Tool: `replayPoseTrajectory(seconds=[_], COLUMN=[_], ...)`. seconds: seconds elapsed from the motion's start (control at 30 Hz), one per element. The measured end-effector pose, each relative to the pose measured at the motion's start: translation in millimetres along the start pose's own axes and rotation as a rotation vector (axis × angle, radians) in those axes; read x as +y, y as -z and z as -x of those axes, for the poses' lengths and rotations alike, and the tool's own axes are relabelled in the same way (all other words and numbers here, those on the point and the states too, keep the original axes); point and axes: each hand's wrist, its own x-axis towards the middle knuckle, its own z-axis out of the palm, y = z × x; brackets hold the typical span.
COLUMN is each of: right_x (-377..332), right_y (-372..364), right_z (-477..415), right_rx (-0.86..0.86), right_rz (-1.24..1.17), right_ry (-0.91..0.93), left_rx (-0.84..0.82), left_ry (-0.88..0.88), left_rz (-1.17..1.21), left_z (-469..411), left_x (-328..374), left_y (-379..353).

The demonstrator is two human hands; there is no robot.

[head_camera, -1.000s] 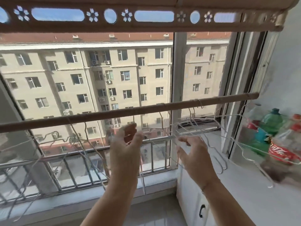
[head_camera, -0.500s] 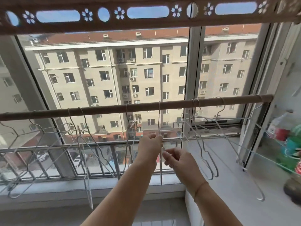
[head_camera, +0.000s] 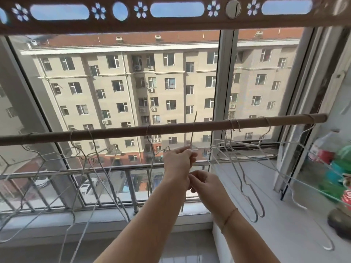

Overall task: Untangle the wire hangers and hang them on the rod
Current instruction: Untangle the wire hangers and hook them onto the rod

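A brown rod (head_camera: 171, 129) runs across the window at mid height. Several thin wire hangers hang from it: a loose group on the left (head_camera: 95, 168), one near the middle (head_camera: 150, 149), and a bunch on the right (head_camera: 241, 171). My left hand (head_camera: 178, 162) is just below the rod's middle, fingers pinched on a thin upright wire (head_camera: 193, 130) that crosses the rod. My right hand (head_camera: 204, 182) is right below it, fingers curled against the lower part of the same wire.
A white sill (head_camera: 284, 215) extends on the right, with blurred plastic bottles (head_camera: 340, 168) at its far right edge. A metal railing (head_camera: 114, 171) runs outside the glass. A carved wooden valance (head_camera: 171, 14) spans the top.
The view has tilted up and closer. My hands have come together at the middle of the rod, and the left one has risen with the upright wire.
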Motion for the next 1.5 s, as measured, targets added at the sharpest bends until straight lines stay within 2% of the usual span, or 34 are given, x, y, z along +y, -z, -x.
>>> replayPoseTrajectory(seconds=[0.4,0.6,0.83,1.03,1.2,1.33,1.4,1.5], right_x=[13,11,52,92,115,126,125,117], right_y=[5,0,-4,3,15,26,34,41], right_z=[4,1,20,41,55,72,81,96], right_rx=[0.072,0.076,0.150,0.126,-0.111,-0.109,-0.146,-0.183], right_rz=[-0.169,-0.180,-0.096,0.158,0.576,0.876,0.764,0.378], right_ry=[-0.021,-0.013,-0.143,-0.125,-0.085,-0.153,-0.189,-0.320], left_rx=[0.014,0.031,0.008,-0.083,-0.223,-0.251,-0.213,-0.152], left_ry=[-0.062,-0.067,0.017,0.085,-0.016,-0.163,-0.232,-0.270], left_rz=[-0.056,-0.083,-0.188,-0.324,-0.580,-0.771,-0.832,-0.820], left_z=[3,-3,4,19,22,18,17,19], left_x=[-14,-10,-94,-163,-168,-163,-163,-163], left_y=[-3,2,50,109,146,154,151,140])
